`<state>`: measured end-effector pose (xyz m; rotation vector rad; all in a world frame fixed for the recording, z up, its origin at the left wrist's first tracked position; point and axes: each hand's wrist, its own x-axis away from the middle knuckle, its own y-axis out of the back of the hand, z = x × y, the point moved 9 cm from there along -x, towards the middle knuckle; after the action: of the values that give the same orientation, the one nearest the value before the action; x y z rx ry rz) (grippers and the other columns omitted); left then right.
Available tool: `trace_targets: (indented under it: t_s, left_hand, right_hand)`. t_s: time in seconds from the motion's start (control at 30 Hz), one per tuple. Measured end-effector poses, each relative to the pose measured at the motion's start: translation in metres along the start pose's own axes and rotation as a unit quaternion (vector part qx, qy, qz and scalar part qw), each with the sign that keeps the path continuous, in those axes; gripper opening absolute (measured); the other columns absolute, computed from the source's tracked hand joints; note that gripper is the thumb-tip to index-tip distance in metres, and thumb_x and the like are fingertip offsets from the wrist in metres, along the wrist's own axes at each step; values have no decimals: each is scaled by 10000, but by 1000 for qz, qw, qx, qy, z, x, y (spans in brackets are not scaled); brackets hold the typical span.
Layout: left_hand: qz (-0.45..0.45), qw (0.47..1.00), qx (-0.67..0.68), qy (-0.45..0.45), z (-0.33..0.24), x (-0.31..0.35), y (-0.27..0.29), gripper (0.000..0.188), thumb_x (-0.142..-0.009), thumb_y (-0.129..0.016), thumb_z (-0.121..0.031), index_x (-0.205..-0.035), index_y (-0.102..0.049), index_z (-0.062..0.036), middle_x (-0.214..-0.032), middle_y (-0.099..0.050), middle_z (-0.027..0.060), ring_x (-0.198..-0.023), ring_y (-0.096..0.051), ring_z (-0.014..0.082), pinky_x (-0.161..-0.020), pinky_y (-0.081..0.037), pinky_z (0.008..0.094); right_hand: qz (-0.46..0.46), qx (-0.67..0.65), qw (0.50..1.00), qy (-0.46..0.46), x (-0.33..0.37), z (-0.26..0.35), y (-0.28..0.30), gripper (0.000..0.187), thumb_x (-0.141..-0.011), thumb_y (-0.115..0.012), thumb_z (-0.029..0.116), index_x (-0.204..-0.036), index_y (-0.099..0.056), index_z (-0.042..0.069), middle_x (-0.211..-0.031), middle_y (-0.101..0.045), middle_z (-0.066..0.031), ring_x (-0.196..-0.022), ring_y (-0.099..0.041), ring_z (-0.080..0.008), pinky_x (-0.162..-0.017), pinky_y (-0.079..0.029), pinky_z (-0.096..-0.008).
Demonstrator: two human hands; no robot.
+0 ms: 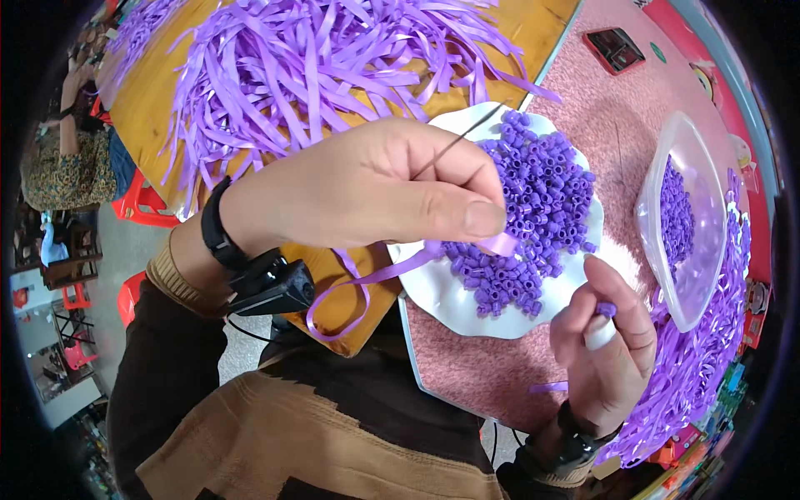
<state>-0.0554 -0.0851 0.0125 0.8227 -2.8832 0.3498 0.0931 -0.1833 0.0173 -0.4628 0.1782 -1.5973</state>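
Observation:
My left hand [400, 187] is closed, thumb against forefinger, over the white scalloped plate [425, 296]. A purple ribbon [396, 268] is pinched in it and loops down to the left. Out of the same grip sticks a thin dark wire-like tool [460, 140], whose kind I cannot make out. Several small purple tube beads [542, 208] are heaped on the plate. At the plate's right, my right hand [612, 350] is closed with the palm up. One purple bead [607, 310] sits between its fingertips, beside a digit with a white wrapping [599, 333].
Loose purple ribbons [308, 67] cover much of the wooden table [550, 29]. On the pink mat [467, 367] stand a clear bowl [696, 283] with more beads and a dark phone-like object [614, 50]. Ribbons [692, 375] pile at the right. Red stools [143, 204] stand left.

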Motion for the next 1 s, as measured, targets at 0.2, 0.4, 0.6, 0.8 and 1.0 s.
trace_targets:
  t_s: [0.2, 0.4, 0.6, 0.8, 1.0]
  left_hand:
    - [30, 999, 36, 8, 7, 4, -7, 170, -902, -570, -182, -885, -604, -16, -733, -552, -52, -637, -453, -10, -549, -348, 165]
    - [64, 996, 48, -46, 3, 6, -21, 209, -924, -557, -237, -933, -606, -33, -727, -516, -89, -612, -409, -24, -508, -328, 161]
    - [72, 996, 1, -54, -5, 9, -33, 181, -919, -558, -186, -941, -600, -11, -799, -560, -39, -726, -482, 11, -615, -392, 182]
    - [141, 974, -170, -41, -12, 31, -37, 167, -901, -572, -152, -923, -595, 12, -728, -542, -45, -670, -444, 25, -587, -379, 214]
    - [56, 980, -186, -41, -17, 72, 5, 183, -894, -587, -156, -942, -602, 20, -722, -539, -42, -672, -444, 33, -593, -375, 219]
  right_hand:
    - [-71, 547, 809, 205, -3, 18, -17, 487, -763, -572, -86, -1238, -521, 9, -1072, -529, -130, -748, -491, -128, -660, -437, -238]
    - [-66, 437, 879, 179, 3, 16, -17, 460, -792, -609, 13, -1242, -514, -2, -1087, -549, -120, -778, -513, -119, -676, -431, -228]
    - [-4, 219, 974, 56, 8, -3, -42, 271, -850, -599, 43, -1101, -566, -52, -1001, -597, -77, -791, -544, -100, -740, -449, -230]
    - [19, 147, 965, 215, 32, 54, -15, 119, -855, -572, 110, -882, -534, 1, -712, -508, -33, -597, -457, -103, -550, -383, -210]
    - [-21, -125, 956, 265, 99, 97, 121, 90, -876, -512, 97, -866, -512, 7, -639, -334, 2, -550, -280, -88, -528, -238, -226]
